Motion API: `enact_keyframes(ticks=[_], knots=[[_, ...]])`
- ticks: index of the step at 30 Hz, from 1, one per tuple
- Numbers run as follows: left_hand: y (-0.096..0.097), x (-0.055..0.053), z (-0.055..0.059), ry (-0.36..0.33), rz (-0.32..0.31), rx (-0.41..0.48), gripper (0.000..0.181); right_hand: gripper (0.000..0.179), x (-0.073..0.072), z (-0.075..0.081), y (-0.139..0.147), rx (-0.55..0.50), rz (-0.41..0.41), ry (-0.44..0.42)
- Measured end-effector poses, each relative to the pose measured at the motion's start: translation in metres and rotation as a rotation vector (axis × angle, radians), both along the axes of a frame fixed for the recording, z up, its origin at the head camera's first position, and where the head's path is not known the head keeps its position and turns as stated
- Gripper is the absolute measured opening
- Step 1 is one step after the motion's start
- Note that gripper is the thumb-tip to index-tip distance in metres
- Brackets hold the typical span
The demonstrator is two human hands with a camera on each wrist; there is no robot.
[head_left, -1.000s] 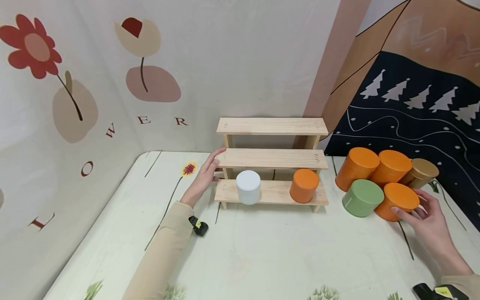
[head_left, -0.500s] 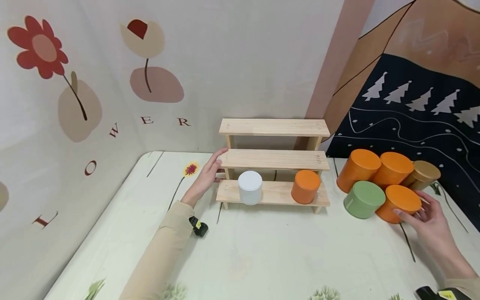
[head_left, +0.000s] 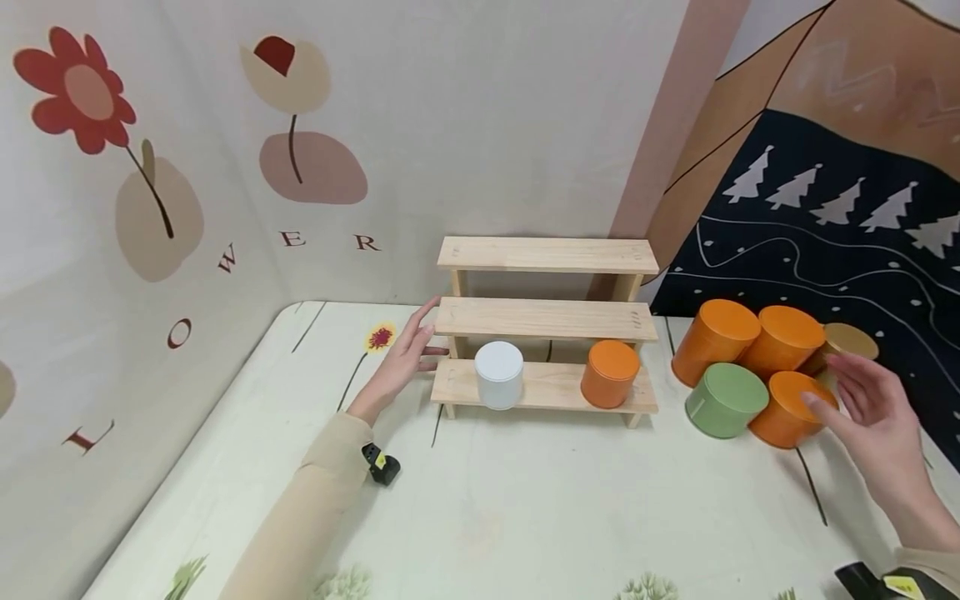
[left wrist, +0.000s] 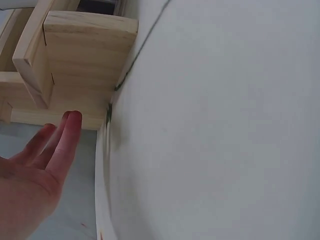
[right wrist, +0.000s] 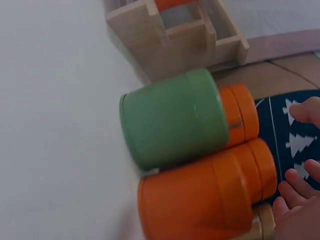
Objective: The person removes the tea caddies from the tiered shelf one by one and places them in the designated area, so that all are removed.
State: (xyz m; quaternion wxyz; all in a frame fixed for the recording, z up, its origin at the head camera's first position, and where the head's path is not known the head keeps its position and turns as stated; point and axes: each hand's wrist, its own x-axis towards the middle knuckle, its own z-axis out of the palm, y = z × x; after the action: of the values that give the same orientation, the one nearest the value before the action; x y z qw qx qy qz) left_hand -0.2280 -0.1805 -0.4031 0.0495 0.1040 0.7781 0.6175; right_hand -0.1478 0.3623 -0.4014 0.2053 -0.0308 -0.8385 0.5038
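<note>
A three-step wooden shelf (head_left: 547, 318) stands against the back cloth. On its lowest step are a white canister (head_left: 498, 377) and, to the right, an orange canister (head_left: 611, 375). My left hand (head_left: 397, 371) is beside the shelf's left end, its fingers extended and holding nothing; the left wrist view shows them close to the wood. At the right, my right hand (head_left: 873, 425) hovers just beyond a front orange canister (head_left: 783, 415), fingers parted with nothing between them. It partly covers a gold canister (head_left: 851, 337) in the head view. A green canister (right wrist: 170, 120) adjoins the front orange one.
Two more orange canisters, a left one (head_left: 712, 343) and a middle one (head_left: 783, 337), stand behind the front pair. A pale printed cloth (head_left: 510, 500) covers the table. A dark tree-patterned cloth (head_left: 817, 250) hangs behind the canisters.
My right hand has let go of the front orange canister and risen off it. My left hand has drawn slightly left, away from the shelf's end. The canisters stay in place.
</note>
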Motion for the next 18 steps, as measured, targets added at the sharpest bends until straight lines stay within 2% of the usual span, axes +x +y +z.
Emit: enact_keyframes(ticks=[2, 5, 12, 18], knots=[[-0.006, -0.002, -0.008, 0.005, -0.007, 0.006, 0.052, 0.068, 0.001, 0.01, -0.009, 0.001, 0.034, 0.026], [-0.011, -0.001, -0.013, 0.006, -0.031, -0.008, 0.053, 0.067, 0.001, 0.019, -0.019, 0.02, 0.095, 0.068], [-0.018, 0.012, -0.014, -0.055, -0.09, -0.075, 0.053, 0.065, -0.003, 0.025, -0.04, -0.176, 0.346, 0.113], [-0.027, 0.022, -0.019, -0.061, -0.116, -0.102, 0.053, 0.063, -0.009, 0.027, -0.058, -0.228, 0.474, 0.135]])
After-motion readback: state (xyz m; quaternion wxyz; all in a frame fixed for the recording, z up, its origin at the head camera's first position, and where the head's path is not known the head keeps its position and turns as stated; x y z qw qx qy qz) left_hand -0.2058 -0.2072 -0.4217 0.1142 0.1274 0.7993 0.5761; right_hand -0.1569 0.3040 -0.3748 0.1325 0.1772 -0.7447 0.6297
